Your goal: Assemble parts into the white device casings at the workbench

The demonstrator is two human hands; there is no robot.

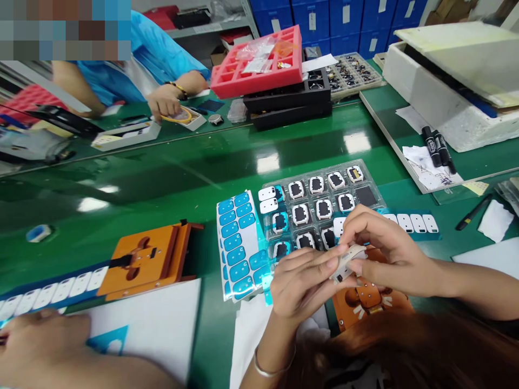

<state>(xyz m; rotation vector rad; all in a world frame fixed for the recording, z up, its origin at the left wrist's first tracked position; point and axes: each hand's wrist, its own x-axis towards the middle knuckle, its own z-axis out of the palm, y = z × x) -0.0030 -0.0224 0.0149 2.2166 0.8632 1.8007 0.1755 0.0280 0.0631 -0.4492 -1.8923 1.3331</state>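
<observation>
Our left hand (298, 283) and right hand (389, 265) grasp a white case (349, 263) near the orange fixture (367, 298). We seem midway: some frames (324, 208) in the tray (370, 179) show blue, others none; white plates (417, 223) remain on their strip (424, 236), blue labels (239, 270) on their sheet (250, 237).

In front of me a glossy green worktop (227, 148) stretches across the frame, mirroring bright white patches of light (267, 162). At the top, right of centre, I see stacked blue bins (357, 19) with white labels; a grey metal shelf (206, 28) stands to their left, brown cardboard (450, 11) to their right.
</observation>
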